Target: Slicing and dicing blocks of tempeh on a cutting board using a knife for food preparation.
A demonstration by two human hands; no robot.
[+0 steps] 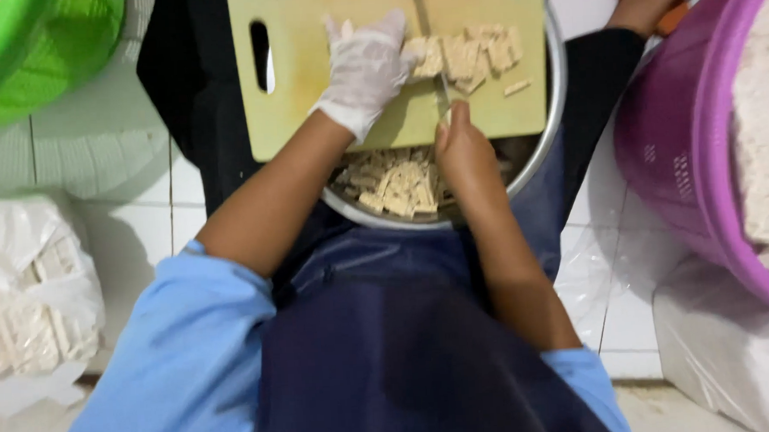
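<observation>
Pale wooden cutting board (311, 107) rests across a steel bowl (544, 140) of cut strips. On it, the gloved left hand (365, 70) presses flat, fingers together, on beige tempeh pieces (468, 55). Just beside them the bare right hand (461, 148) is clamped on a knife (442, 92).

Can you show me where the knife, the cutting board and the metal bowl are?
knife (442, 91), head view, on the thin blade.
cutting board (310, 98), head view, on a bare part.
metal bowl (547, 135), head view, on its right rim.
</observation>
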